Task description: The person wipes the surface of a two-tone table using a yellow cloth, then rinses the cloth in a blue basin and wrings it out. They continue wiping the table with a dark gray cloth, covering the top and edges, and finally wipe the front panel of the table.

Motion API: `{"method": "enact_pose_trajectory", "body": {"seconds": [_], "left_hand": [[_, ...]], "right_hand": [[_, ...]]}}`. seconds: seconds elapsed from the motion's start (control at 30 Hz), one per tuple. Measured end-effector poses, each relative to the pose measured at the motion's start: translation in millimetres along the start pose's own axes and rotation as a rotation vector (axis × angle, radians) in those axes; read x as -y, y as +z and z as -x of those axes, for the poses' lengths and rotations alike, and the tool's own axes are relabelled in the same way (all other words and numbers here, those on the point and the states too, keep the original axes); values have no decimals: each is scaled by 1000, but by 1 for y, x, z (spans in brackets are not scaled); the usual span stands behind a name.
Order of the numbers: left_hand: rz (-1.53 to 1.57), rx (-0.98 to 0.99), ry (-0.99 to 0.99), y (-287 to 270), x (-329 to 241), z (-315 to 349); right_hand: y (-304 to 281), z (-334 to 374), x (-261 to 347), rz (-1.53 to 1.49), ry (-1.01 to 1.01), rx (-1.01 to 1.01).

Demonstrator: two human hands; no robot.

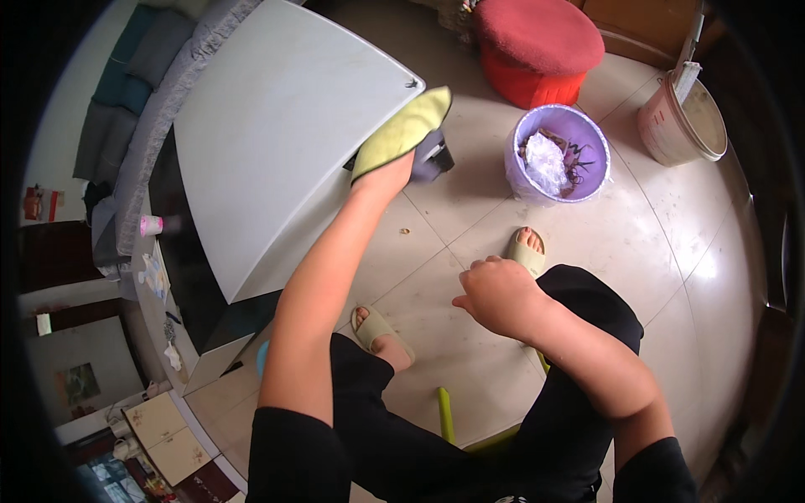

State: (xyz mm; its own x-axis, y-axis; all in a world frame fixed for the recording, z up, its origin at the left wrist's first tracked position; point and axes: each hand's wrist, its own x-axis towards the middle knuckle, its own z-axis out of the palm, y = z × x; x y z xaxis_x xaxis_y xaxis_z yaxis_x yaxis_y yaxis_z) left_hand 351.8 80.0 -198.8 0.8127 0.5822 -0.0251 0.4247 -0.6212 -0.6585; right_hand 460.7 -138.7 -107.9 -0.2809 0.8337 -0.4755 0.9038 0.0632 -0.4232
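At the right corner of the light grey tabletop (277, 109), my left hand (391, 173) is on a yellow cloth (404, 130) with a dark edge. The cloth covers my fingers and hangs along the table's rim. Just beyond it, a small dark bit of debris (412, 84) lies on the tabletop corner. Below the cloth, a dark grey object (432, 159) shows in part, too hidden to name. Over my knees, my right hand (501, 293) is curled into a loose fist with the thumb apart, and no object shows in it.
A purple lined trash bin (599, 155) holding clear plastic and scraps stands on the tiled floor, right of the table. Behind it is a red round stool (541, 42); a white bucket (662, 126) stands farther right. A small crumb (405, 230) lies on the floor.
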Motion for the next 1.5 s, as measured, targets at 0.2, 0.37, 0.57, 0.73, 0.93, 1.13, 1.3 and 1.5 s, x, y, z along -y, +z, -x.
{"method": "enact_pose_trajectory", "body": {"seconds": [0.2, 0.37, 0.57, 0.73, 0.93, 1.13, 1.3, 1.5], "left_hand": [[820, 231, -115, 51, 1, 46], [830, 390, 60, 43, 38, 115], [931, 393, -72, 35, 16, 64], [1006, 229, -95, 23, -33, -17], [-36, -35, 177, 96, -44, 38], [1353, 321, -241, 43, 48, 175], [576, 404, -74, 77, 127, 278], [742, 289, -150, 44, 90, 196]], "right_hand": [[-18, 8, -8, -176, 7, -136], [-21, 12, -16, -180, -4, -130], [-20, 15, -18, -149, 15, -64], [-20, 11, -17, -138, 5, -77], [-18, -2, -7, -85, -8, -74], [-17, -10, 14, -140, -41, -78], [-13, -17, 25, -147, -60, -34], [-8, -13, 22, -109, -48, 36]]}}
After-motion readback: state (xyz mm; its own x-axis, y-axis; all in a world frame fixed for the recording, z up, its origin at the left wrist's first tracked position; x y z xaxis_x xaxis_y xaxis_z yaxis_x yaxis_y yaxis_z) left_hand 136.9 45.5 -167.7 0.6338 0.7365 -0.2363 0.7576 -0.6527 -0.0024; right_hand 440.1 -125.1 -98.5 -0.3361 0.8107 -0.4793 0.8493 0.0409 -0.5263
